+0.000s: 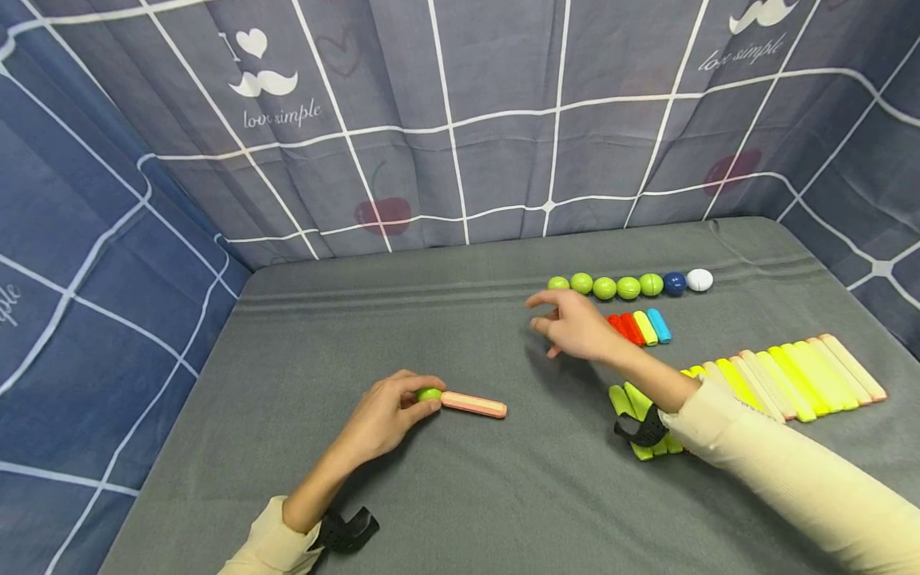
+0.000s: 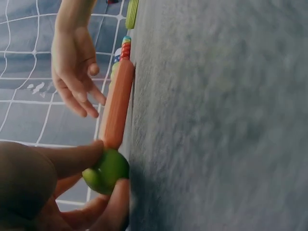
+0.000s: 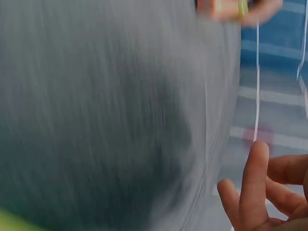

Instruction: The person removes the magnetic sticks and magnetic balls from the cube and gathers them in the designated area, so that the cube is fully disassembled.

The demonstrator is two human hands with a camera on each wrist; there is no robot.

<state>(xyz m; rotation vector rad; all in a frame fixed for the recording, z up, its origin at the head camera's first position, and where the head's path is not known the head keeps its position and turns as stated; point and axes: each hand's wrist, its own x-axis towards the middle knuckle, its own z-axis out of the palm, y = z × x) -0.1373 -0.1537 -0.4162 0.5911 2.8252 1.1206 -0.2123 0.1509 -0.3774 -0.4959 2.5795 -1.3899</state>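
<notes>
Thumb and fingers of my left hand (image 1: 388, 411) pinch a green ball (image 2: 107, 172) on the grey cloth. An orange-pink stick (image 1: 474, 404) lies with one end against that ball and points right. My right hand (image 1: 571, 323) hovers above the cloth, its fingers loosely bent and nothing between them. Just beyond it runs a row of green balls (image 1: 628, 288), ending in a dark blue ball (image 1: 675, 283) and a white ball (image 1: 699, 280). Part of the nearest ball in the row is hidden behind the right hand.
Short red sticks (image 1: 632, 328), a yellow stick (image 1: 645, 328) and a blue stick (image 1: 659, 326) lie beside the right wrist. Long yellow and cream sticks (image 1: 798, 375) form a row at the right, partly under the right forearm. Patterned curtains (image 1: 496, 120) enclose the back and sides.
</notes>
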